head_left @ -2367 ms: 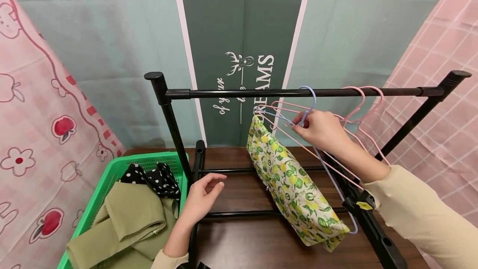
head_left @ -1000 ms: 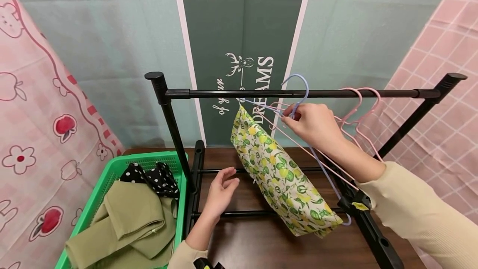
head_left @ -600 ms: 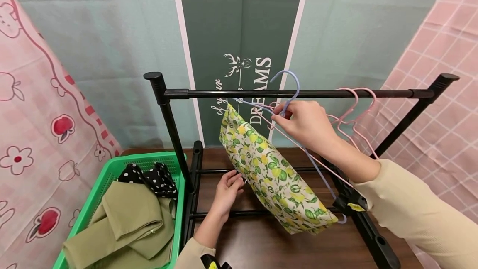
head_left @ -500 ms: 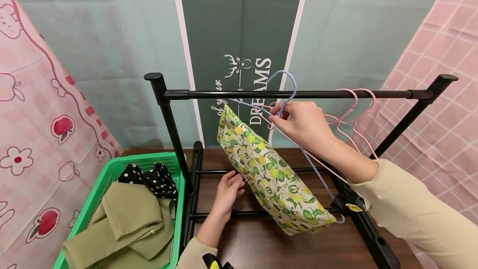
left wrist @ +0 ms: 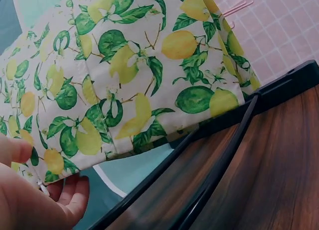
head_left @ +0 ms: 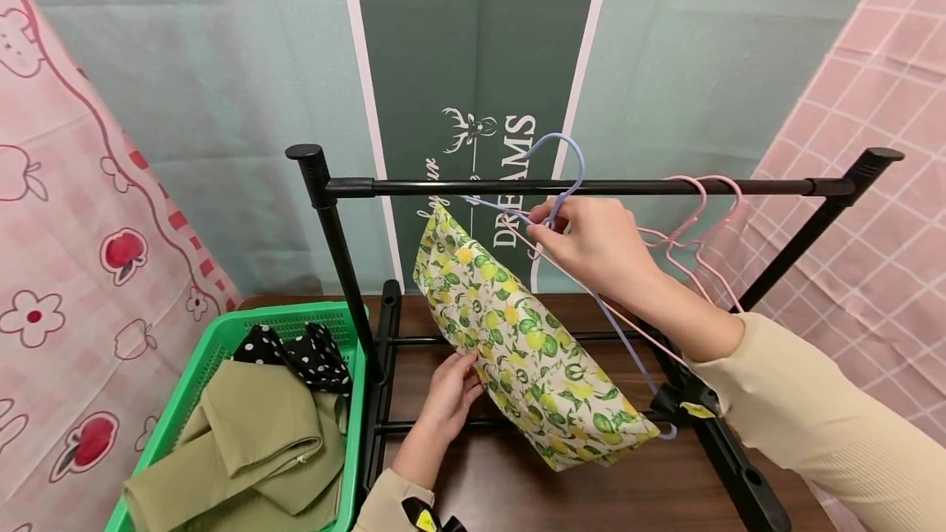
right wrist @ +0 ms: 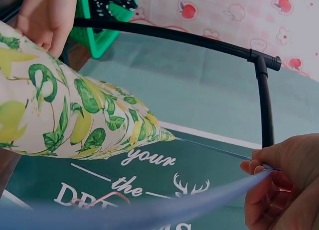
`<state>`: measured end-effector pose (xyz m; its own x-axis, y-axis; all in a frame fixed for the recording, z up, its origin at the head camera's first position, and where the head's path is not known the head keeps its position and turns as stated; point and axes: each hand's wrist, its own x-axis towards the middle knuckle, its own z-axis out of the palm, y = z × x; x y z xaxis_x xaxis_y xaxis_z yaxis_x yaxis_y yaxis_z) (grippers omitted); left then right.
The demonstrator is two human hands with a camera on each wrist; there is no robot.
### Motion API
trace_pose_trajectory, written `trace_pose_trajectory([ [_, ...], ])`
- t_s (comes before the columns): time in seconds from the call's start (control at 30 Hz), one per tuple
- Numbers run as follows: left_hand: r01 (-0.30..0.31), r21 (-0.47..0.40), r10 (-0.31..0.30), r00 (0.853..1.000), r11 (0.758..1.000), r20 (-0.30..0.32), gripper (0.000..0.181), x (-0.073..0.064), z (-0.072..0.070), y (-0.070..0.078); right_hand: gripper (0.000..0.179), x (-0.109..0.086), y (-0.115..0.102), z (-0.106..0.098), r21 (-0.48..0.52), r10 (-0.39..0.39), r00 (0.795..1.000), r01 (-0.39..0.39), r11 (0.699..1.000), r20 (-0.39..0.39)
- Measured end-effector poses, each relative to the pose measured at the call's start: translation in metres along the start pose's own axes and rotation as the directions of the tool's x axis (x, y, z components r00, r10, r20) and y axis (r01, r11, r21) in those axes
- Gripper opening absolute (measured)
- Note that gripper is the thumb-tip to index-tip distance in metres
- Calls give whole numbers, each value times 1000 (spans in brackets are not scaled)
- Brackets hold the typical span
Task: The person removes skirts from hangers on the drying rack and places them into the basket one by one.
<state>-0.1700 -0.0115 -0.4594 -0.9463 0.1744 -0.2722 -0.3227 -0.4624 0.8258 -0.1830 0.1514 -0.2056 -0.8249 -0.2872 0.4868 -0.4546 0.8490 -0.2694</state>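
My right hand (head_left: 602,245) pinches the neck of a blue hanger (head_left: 578,156), also seen in the right wrist view. Its hook stands above the black rail (head_left: 473,187), with the tip clear of it. Over the hanger hangs a folded lemon-print cloth (head_left: 528,343), slanting down toward the lower right. My left hand (head_left: 447,396) pinches the cloth's lower left edge; in the left wrist view the thumb (left wrist: 15,149) lies in front and the fingers (left wrist: 75,197) behind. A small white piece (left wrist: 42,187) shows at that edge. Fingertips behind the cloth are partly hidden.
Pink hangers (head_left: 695,216) hang on the rail's right part, one arm reaching behind my right hand. At the left, a green basket (head_left: 222,327) holds olive cloth (head_left: 251,425) and black polka-dot cloth (head_left: 303,355). Lower black rods (head_left: 414,341) cross the brown table (head_left: 510,491).
My right hand has moved left with the blue hanger and cloth, and the hook has risen off the rail. My left hand has come right and taken hold of the cloth's edge.
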Motion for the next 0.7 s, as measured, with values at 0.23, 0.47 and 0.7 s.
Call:
trace_pose_trajectory([
  [0.23,-45,43,46,998,998,-40,40,-9,-6,8,16,-1,8,1,-17,5,1000,-5,1000,0],
  [0.47,-113,94,123,987,989,-106,39,-21,-7,26,15,-1,12,4,-24,20,1000,-20,1000,-8],
  [0.7,-157,153,176,977,976,-119,37,-33,-10,43,17,-3,17,9,-17,37,999,-38,999,-15],
])
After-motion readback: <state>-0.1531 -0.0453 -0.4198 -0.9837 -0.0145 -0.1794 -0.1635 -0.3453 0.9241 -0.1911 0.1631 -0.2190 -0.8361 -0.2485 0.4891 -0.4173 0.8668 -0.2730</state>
